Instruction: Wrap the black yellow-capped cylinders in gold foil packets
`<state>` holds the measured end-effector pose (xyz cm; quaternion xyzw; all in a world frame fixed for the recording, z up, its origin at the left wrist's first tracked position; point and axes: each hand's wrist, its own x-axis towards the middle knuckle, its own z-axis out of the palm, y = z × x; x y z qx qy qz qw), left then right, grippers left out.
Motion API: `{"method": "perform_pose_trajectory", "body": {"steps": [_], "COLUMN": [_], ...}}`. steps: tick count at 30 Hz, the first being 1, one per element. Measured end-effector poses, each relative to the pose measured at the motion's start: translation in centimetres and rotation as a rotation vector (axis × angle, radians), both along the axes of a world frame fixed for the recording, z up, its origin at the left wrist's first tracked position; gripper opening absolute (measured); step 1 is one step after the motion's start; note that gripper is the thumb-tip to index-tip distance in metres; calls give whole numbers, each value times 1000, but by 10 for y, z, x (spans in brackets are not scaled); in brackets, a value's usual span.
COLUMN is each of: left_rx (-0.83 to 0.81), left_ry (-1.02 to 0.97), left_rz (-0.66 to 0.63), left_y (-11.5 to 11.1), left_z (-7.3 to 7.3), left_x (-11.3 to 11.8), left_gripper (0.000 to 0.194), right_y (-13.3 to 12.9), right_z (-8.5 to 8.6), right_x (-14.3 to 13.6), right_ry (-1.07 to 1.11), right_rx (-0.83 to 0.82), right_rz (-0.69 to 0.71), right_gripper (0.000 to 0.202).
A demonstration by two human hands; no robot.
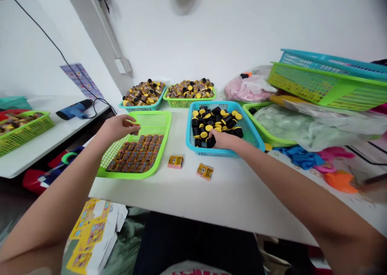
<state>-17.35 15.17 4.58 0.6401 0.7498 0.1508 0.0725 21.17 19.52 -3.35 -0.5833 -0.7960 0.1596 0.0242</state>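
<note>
My left hand (121, 126) is closed on a small label-wrapped jar (136, 129), held above the far part of a lime-green basket (165, 140). Rows of similar wrapped jars (140, 156) lie in that basket. In the blue basket (190, 132), my right hand (222, 140) has its fingers closed round a black jar (211, 141) among loose black jars with yellow lids (209, 128). Its fingertips are partly hidden by the pile. Between the baskets and nearer to me lie two small stacks of printed labels (175, 161), (204, 171) on the white table.
Behind, a blue basket (144, 107) and a green basket (190, 102) are heaped with wrapped jars. At right, stacked baskets (329, 87) stand over plastic bags (287, 121). A blue heat gun (75, 109) lies on the left table. Printed cardboard sheets (93, 234) are below the table edge.
</note>
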Motion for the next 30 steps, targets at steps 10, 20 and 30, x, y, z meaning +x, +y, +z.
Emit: {"method": "perform_pose_trajectory", "body": {"steps": [10, 20, 30], "left_rx": [-340, -74, 285], "left_ry": [325, 394, 434], "left_rz": [-4, -106, -1185], "left_y": [62, 33, -89], "left_z": [-45, -29, -90], "left_x": [-18, 17, 161], "left_gripper": [24, 42, 29], "right_y": [-13, -44, -68], "right_z": [14, 20, 23], "right_x": [13, 40, 62], "right_ry": [116, 1082, 1903], "right_rx": [-14, 33, -314], "right_rz": [-39, -300, -442], "right_gripper": [42, 46, 17]}}
